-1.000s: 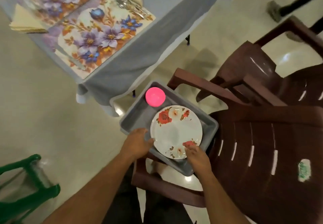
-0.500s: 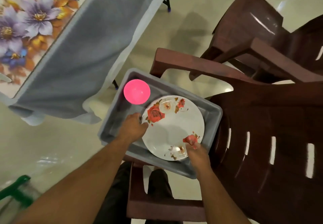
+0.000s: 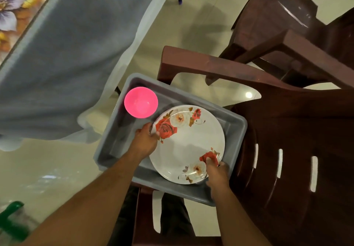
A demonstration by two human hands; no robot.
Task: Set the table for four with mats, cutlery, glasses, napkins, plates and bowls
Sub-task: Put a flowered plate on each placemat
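Head view: left hand [image 3: 146, 137] and right hand [image 3: 216, 173] both pinch the rim of the rose plate [image 3: 188, 144] inside the grey tub [image 3: 237, 128] on a brown chair [image 3: 287, 150]. Pink bowl [image 3: 140, 102] sits beside it. Plates, bowls unplaced; one floral mat [image 3: 11, 11] visible, table mostly cropped. Stack depth under plate unclear.
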